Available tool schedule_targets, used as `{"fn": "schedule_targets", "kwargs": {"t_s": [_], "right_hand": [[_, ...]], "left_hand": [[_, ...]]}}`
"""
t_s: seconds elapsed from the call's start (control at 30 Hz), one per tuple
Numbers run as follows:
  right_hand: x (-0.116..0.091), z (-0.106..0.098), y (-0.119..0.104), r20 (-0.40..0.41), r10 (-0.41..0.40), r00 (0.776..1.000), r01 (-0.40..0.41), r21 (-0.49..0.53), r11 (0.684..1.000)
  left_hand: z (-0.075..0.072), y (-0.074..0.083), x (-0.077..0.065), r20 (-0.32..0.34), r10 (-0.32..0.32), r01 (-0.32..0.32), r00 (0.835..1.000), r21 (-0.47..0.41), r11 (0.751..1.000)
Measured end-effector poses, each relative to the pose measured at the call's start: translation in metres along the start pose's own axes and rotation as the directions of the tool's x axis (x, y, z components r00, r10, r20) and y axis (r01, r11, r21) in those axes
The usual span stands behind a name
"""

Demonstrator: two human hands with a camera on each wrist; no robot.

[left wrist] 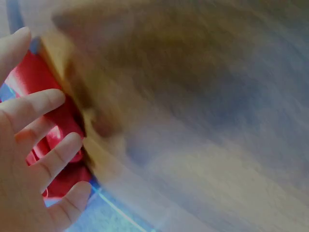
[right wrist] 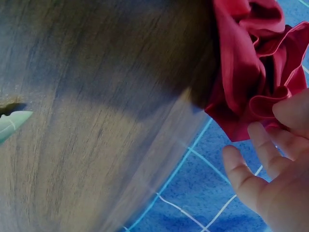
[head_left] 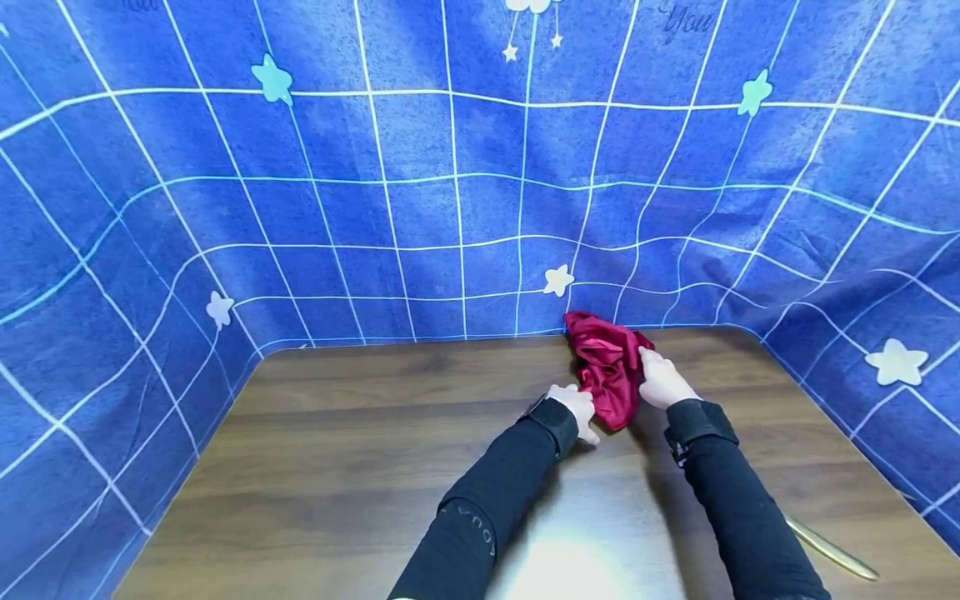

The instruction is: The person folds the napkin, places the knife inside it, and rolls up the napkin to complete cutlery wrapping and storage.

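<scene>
A crumpled dark red satiny cloth (head_left: 606, 367) lies in a heap at the far edge of the wooden table, right of the middle. On its right side, my right hand (head_left: 663, 379) pinches a fold between thumb and fingers; the right wrist view shows the thumb on the cloth (right wrist: 241, 72), with the outer fingers spread. My left hand (head_left: 576, 408) is at the cloth's near left side. In the left wrist view its fingers (left wrist: 60, 162) are spread and slightly bent, overlapping the red cloth (left wrist: 63, 121) behind them.
Blue curtain fabric (head_left: 420, 208) with a white grid and stars hangs along the back and sides of the table (head_left: 337, 467). A slim gold-coloured object (head_left: 832, 550) lies at the near right, partly hidden by the right forearm.
</scene>
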State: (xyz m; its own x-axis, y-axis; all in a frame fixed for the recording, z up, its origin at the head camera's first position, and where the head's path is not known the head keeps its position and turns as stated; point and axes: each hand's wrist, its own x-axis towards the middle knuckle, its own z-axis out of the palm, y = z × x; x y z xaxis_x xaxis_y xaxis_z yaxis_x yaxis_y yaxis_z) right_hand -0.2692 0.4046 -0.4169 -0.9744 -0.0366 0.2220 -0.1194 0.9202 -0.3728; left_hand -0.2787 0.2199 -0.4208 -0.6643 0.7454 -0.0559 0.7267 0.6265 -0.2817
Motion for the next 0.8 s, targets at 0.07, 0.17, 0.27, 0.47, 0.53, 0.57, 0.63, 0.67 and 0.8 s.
{"fn": "schedule_targets", "kwargs": {"t_s": [0.07,0.17,0.27,0.47,0.53,0.57,0.63,0.67,0.8], "right_hand": [[-0.003,0.0,0.0,0.003,-0.017,1.0,0.017,-0.006,1.0],[-0.006,0.0,-0.002,0.007,-0.039,0.999,0.039,-0.009,0.999],[-0.007,0.0,-0.006,0.013,-0.043,0.999,0.044,-0.014,0.999],[-0.012,0.001,-0.022,0.029,-0.06,0.998,0.061,-0.021,0.998],[-0.013,0.003,-0.027,0.048,-0.06,0.997,0.061,-0.019,0.998],[-0.014,0.003,-0.03,0.056,-0.062,0.996,0.064,-0.019,0.998],[-0.014,0.005,-0.036,0.075,-0.064,0.995,0.065,-0.021,0.998],[-0.014,0.006,-0.04,0.083,-0.069,0.994,0.071,-0.029,0.997],[-0.017,0.01,-0.052,0.112,-0.088,0.99,0.095,-0.057,0.994]], "left_hand": [[0.002,-0.006,-0.002,0.005,-0.013,0.013,1.0,-0.006,1.0],[0.003,-0.016,-0.006,0.022,-0.03,0.031,0.999,-0.024,0.999],[0.007,-0.029,-0.013,0.035,-0.042,0.043,0.999,-0.046,0.998],[0.019,-0.06,-0.03,0.049,-0.074,0.079,0.996,-0.092,0.993],[0.023,-0.071,-0.036,0.058,-0.094,0.1,0.994,-0.112,0.989],[0.025,-0.077,-0.04,0.064,-0.107,0.115,0.992,-0.124,0.986],[0.031,-0.09,-0.047,0.082,-0.13,0.141,0.988,-0.137,0.981],[0.033,-0.096,-0.051,0.088,-0.144,0.155,0.986,-0.145,0.977],[0.045,-0.12,-0.068,0.112,-0.183,0.2,0.977,-0.167,0.965]]}}
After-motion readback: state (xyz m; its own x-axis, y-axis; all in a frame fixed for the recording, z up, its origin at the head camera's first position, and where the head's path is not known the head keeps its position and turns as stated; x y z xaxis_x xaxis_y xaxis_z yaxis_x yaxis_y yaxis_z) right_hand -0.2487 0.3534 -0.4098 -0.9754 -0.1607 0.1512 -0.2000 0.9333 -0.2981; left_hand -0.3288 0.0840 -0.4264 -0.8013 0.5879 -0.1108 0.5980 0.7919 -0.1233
